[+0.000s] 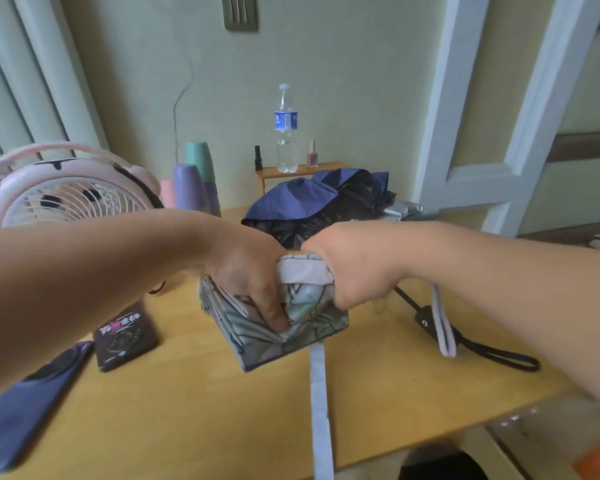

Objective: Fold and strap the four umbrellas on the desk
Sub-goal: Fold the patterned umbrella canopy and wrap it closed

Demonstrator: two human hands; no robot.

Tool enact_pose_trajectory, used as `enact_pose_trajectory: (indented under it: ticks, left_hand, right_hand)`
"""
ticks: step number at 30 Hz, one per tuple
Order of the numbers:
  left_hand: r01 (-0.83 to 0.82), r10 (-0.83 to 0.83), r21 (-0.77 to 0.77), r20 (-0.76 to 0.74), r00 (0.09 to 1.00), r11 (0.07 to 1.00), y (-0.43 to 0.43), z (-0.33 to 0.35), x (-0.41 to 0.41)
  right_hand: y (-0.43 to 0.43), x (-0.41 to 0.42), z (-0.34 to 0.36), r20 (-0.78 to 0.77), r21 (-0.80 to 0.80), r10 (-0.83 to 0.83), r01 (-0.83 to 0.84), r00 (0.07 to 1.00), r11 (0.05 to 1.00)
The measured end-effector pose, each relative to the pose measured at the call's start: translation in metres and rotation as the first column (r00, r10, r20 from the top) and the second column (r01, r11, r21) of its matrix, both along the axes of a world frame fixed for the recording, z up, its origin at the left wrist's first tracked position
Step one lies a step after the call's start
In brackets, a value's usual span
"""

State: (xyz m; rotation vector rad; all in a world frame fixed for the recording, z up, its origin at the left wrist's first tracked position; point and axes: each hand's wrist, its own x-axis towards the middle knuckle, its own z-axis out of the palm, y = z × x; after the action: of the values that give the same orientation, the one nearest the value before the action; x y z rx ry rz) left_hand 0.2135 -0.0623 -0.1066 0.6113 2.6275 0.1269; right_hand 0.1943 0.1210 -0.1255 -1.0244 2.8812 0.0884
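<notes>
Above the middle of the desk (194,410), the patterned umbrella (291,327) is hanging between both hands, its lower hem just off the wood or brushing it; I cannot tell which. The left hand (250,282) is gripping the bunched canopy from the left, thumb pressing into the folds. The right hand (347,268) is clenching the top of the cloth from the right. The two hands are nearly touching, so neither is free.

The strap (318,403) is trailing from the hem straight toward the person, over the desk's near edge, starting just below the gap between the hands. The hands are covering the shaft, so the long axis is a guess: with the hem facing the person, it is probably running up and away into the grip.

By my reading, the next move is depending on that strap. It is lying below and nearer than both hands, about equally close to each, so one hand will need to keep the pleats squeezed while the other drops to fetch it.

Behind the hands, a navy umbrella (302,199) is lying loose and unfolded.
</notes>
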Motion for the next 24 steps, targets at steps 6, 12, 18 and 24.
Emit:
enact_pose_trajectory:
  ticks: [6, 12, 18, 24]
  left_hand:
    - [0.079, -0.332, -0.357, -0.734, 0.592, 0.931, 0.021, -0.03, 0.031]
    - [0.006, -0.15, -0.238, -0.592, 0.792, 0.971, 0.021, -0.033, 0.019]
    - [-0.111, 0.109, 0.007, 0.111, 0.988, 0.994, 0.014, -0.011, -0.001]
    - [0.014, -0.265, -0.364, -0.652, 0.711, 0.931, 0.041, -0.034, 0.026]
  right_hand:
    - [0.019, -0.009, 0.009, 0.653, -0.114, -0.092, 0.218, 0.752, 0.969]
    - [0.005, 0.002, 0.008, 0.39, -0.025, -0.101, 0.12, 0.915, 0.992]
    - [-0.012, 0.006, -0.013, 0.116, 0.033, -0.058, 0.055, 0.991, 0.998]
    - [0.009, -0.011, -0.014, 0.707, -0.12, -0.057, 0.198, 0.705, 0.973]
